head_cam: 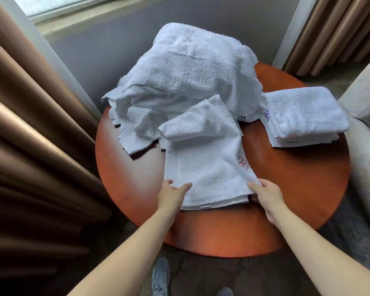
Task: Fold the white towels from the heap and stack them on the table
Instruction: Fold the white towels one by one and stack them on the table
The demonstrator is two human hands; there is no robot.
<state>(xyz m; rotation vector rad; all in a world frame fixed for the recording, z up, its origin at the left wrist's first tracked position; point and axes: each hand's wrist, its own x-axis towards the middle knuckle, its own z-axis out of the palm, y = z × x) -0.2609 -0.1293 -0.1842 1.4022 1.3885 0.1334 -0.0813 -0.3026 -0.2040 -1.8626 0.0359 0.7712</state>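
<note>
Half-folded towel sits near-centre on the table, its far end bunched up against the heap. Right hand pinches the near-right corner, thumb on top. Left hand looks loosely spread on the near-left corner, hard to say if it's gripping. Risk imo: that rumpled far end folds in crooked, or a tug drags the heap along. Stack sits far right, well apart.
</note>
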